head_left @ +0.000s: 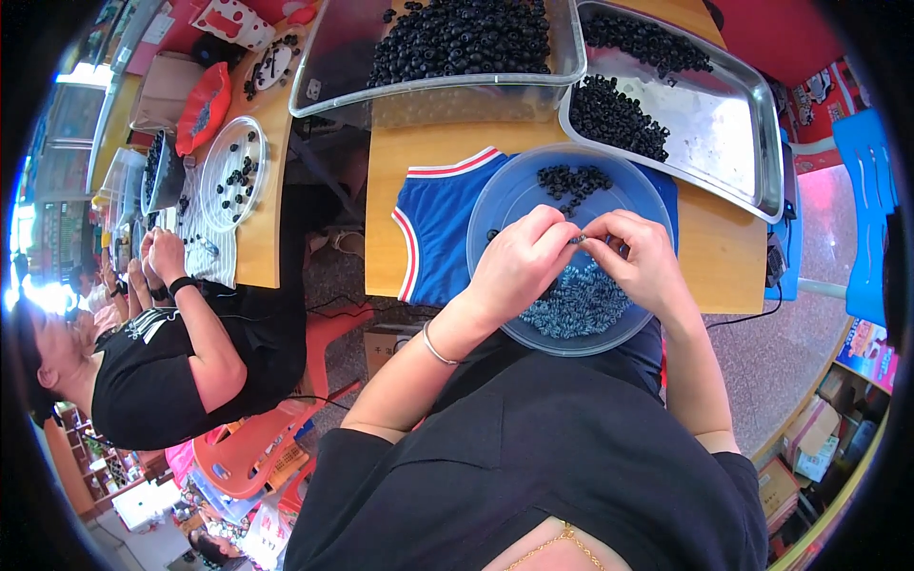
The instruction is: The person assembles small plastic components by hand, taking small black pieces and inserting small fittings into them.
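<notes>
My left hand (pixel 526 255) and my right hand (pixel 636 257) meet above a round clear plastic tub (pixel 495 181). Thumbs and fingertips of both pinch a small dark part (pixel 577 240); its exact kind is too small to tell. Below the hands, a heap of small blue-grey metallic pieces (pixel 583 306) fills the near side of the tub. Toward its far side lies a loose group of small black round parts (pixel 574 181). The tub rests partly on a blue jersey (pixel 438 224) with red and white trim, at the table's near edge.
A clear bin (pixel 447 95) of black round parts and a metal tray (pixel 728 124) with two black heaps stand behind. On the left, a person in black (pixel 181 362) works at another table with a clear lid (pixel 228 214). A blue chair (pixel 862 219) is at right.
</notes>
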